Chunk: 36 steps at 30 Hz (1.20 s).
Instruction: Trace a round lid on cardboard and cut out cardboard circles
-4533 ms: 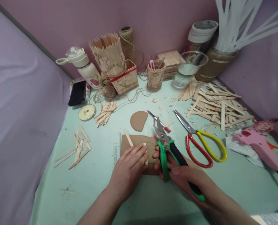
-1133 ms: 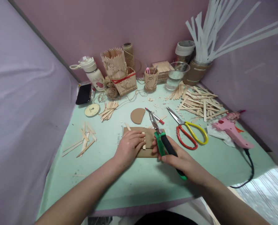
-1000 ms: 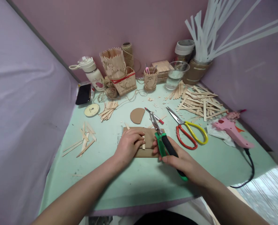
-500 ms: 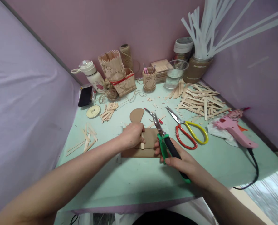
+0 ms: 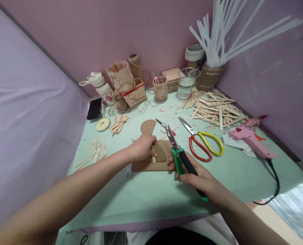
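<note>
My left hand (image 5: 143,147) is closed on a short wooden stick (image 5: 154,159), held upright over a brown cardboard piece (image 5: 143,166). Under the stick, a darker half-round shape (image 5: 161,153) shows on the cardboard. My right hand (image 5: 192,170) is wrapped round green-and-black handled shears (image 5: 188,163), whose blades point away to the upper left, slightly apart, with nothing between them. Its fingertips are beside the cardboard's right edge. Beyond my left hand lies a rounded cardboard piece (image 5: 148,127). A red-capped pen (image 5: 164,126) lies behind the shears' blades.
Red-and-yellow handled scissors (image 5: 203,144) lie right of the shears. Farther right are a pink glue gun (image 5: 253,139) and its cord. A stick pile (image 5: 217,109), a water cup (image 5: 187,85) and a stick-covered cup (image 5: 160,89) stand behind. Loose sticks (image 5: 96,149) lie left.
The view has shifted slightly. The half-round shape on the cardboard now shows more clearly beside my left hand. Both hands keep their holds.
</note>
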Motion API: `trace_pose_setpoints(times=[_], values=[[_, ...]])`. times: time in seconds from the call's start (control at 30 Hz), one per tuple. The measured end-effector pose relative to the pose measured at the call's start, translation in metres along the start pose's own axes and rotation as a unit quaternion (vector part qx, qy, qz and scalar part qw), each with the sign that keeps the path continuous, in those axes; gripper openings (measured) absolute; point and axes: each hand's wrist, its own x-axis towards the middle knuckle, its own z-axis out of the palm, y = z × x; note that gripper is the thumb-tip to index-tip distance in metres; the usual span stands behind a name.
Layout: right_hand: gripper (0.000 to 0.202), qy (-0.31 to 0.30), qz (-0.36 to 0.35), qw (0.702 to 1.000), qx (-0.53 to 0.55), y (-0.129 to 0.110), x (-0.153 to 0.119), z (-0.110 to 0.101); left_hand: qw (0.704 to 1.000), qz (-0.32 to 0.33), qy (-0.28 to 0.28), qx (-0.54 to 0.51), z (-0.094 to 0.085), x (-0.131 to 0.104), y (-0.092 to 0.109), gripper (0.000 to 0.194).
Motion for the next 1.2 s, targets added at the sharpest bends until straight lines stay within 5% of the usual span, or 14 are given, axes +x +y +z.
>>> trace_pose_setpoints(times=[0.23, 0.33, 0.43, 0.53, 0.63, 0.7, 0.83, 1.0, 1.2], values=[[0.042, -0.010, -0.011, 1.000, -0.021, -0.002, -0.005, 0.003, 0.997, 0.013, 0.026, -0.069, -0.008, -0.014, -0.004, 0.022], [0.043, 0.005, -0.032, 0.999, -0.039, -0.006, -0.010, 0.006, 0.961, 0.001, 0.084, -0.263, -0.017, -0.025, -0.008, 0.025], [0.048, 0.040, -0.056, 0.995, -0.076, -0.010, -0.011, 0.015, 0.793, -0.009, 0.212, -0.570, -0.014, -0.035, -0.002, 0.037], [0.057, 0.070, -0.079, 0.984, -0.144, -0.010, -0.005, 0.030, 0.634, -0.003, 0.263, -0.727, 0.006, -0.040, 0.013, 0.043], [0.068, 0.110, -0.138, 0.952, -0.251, -0.004, 0.004, 0.044, 0.525, 0.010, 0.316, -0.790, 0.029, -0.042, 0.028, 0.033], [0.071, 0.144, -0.181, 0.919, -0.320, 0.002, 0.008, 0.049, 0.487, 0.018, 0.330, -0.809, 0.039, -0.044, 0.034, 0.028], [0.072, 0.170, -0.213, 0.862, -0.427, 0.012, 0.012, 0.047, 0.456, 0.028, 0.344, -0.821, 0.048, -0.048, 0.036, 0.026], [0.075, 0.166, -0.239, 0.799, -0.527, 0.020, 0.011, 0.042, 0.452, 0.027, 0.345, -0.822, 0.052, -0.052, 0.037, 0.028], [0.075, 0.170, -0.242, 0.761, -0.578, 0.021, 0.010, 0.041, 0.447, 0.030, 0.341, -0.826, 0.056, -0.052, 0.041, 0.023]])
